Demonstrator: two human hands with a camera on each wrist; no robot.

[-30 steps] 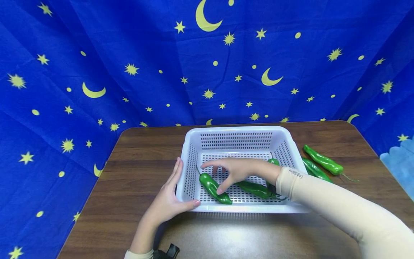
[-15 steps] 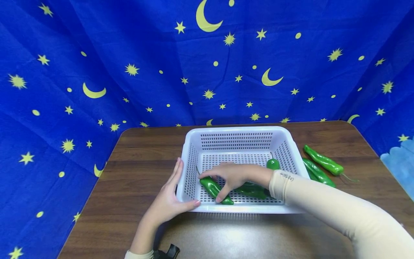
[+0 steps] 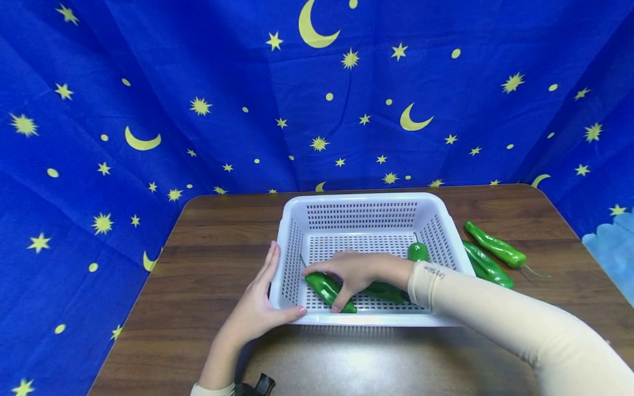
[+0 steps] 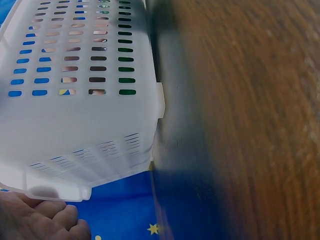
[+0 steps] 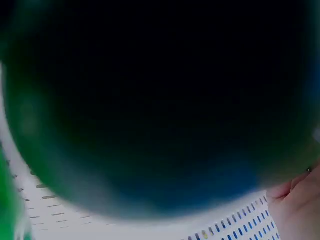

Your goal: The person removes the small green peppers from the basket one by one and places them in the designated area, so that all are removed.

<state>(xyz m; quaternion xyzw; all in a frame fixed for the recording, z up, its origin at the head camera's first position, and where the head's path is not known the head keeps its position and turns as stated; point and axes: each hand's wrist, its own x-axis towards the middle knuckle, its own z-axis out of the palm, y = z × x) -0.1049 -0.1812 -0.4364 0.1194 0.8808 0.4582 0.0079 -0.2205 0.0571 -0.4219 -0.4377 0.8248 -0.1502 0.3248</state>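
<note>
A white plastic basket (image 3: 364, 198) with slotted walls stands on the table. At its near left corner my left hand (image 3: 258, 305) holds it, fingers along the outer left wall and thumb on the front rim. Inside, my right hand (image 3: 359, 270) spans a long green pepper (image 3: 323, 287), thumb on the near side and fingers on the far side. Another green pepper (image 3: 388, 293) lies partly under that hand, and a third one (image 3: 417, 251) shows behind the wrist. In the right wrist view, a dark green, blurred shape (image 5: 35, 135) fills most of the picture.
Right of the basket lie more long green peppers, one lighter with a stem (image 3: 495, 245) and a darker one (image 3: 490, 268) against the basket wall. The brown wooden table (image 3: 223, 220) meets a blue star-patterned cloth (image 3: 247, 82) at its back and left.
My right hand has come down and slightly left onto the left pepper, its fingers and thumb now at both sides of it. The left hand and basket have stayed put.
</note>
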